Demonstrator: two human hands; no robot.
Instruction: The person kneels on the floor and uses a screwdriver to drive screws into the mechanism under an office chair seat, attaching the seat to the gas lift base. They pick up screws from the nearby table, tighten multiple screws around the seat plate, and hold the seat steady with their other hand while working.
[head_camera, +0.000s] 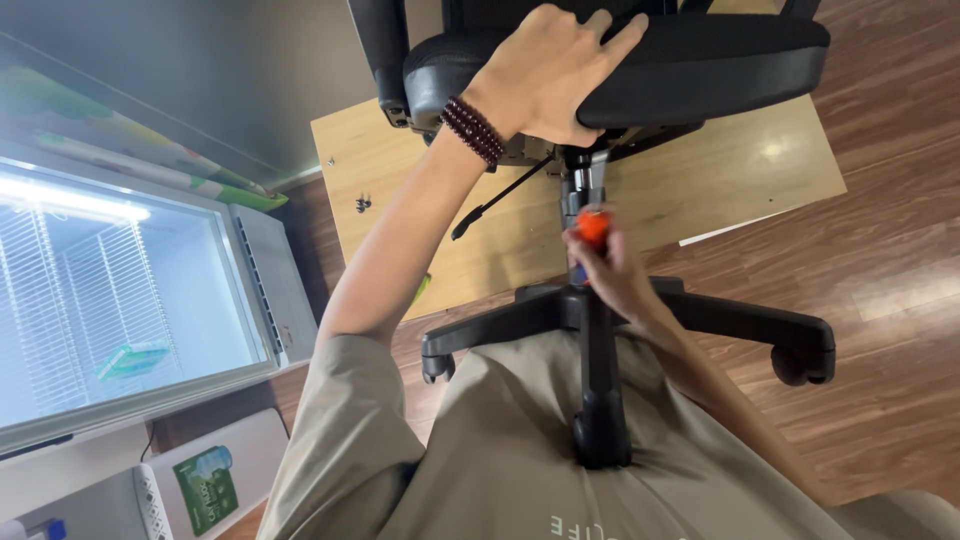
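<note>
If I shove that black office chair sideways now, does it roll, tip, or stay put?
The office chair would likely roll: its star base rides on casters on smooth wood flooring. The left hand pressing the seat probably steadies it. It looks top-heavy, so a high push might rock it.

A single view is given, taken from a camera worn on the person's head and aimed steeply downward along the body. The person's own shirt (520, 450) is seen close at the bottom edge, and the wooden floor (880, 250) is seen farther off. The office chair (640, 60) is caught near, from above its seat, with its star base (600, 310) below. A glass-topped freezer (120, 300) is taken in at the left margin. No second view is provided.
</note>
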